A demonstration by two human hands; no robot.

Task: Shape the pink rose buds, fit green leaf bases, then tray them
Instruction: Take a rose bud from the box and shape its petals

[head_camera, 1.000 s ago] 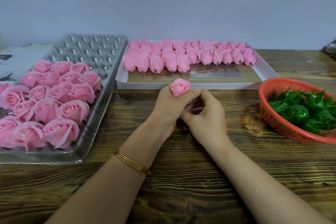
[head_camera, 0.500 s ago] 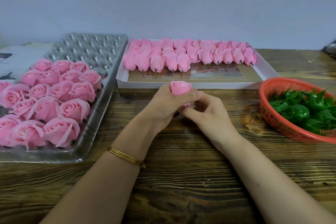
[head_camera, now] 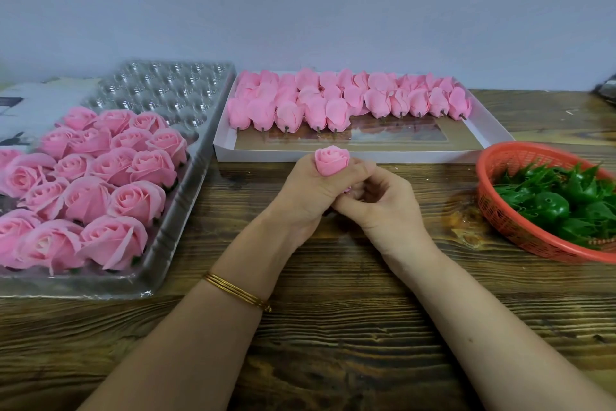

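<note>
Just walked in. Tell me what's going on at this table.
A person's left hand grips a pink rose bud, bloom up, while the right hand pinches at its underside. No green base shows on it. The clear tray on the left is partly filled with finished roses, unshaped buds lie in the white box behind, and green leaf bases wait in the red basket.

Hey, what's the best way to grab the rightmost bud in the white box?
I'd pinch the bud by its narrow end just above the dark stub, coming from the near side: it lies flat, stub toward you, with bare box floor in front.
</note>
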